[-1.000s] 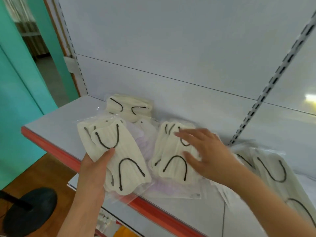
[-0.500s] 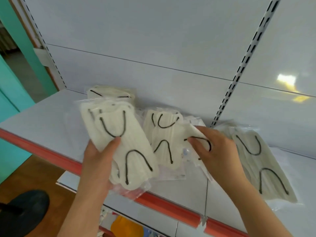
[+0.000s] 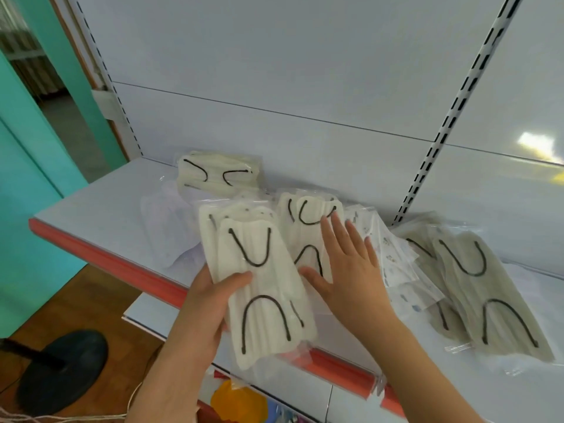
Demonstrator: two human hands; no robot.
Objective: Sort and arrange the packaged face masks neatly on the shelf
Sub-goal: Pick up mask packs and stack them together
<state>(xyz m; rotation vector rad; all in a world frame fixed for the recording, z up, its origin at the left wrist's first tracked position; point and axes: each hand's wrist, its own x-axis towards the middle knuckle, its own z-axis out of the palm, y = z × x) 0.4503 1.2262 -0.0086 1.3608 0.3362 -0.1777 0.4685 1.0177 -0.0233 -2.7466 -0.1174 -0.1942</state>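
Your left hand (image 3: 210, 303) grips a mask stack (image 3: 259, 282) over the shelf (image 3: 100, 209) edge (thumb on top). Your right hand (image 3: 348, 270) lies flat, fingers straight, on another pack (image 3: 305, 227) just behind it.

Bare hands (image 3: 345, 270) and forearms, sleeveless

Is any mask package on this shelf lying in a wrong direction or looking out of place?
Yes. The rear mask pack lies sideways against the back panel, while the others run front to back. A printed pack also sits crooked among the white ones.
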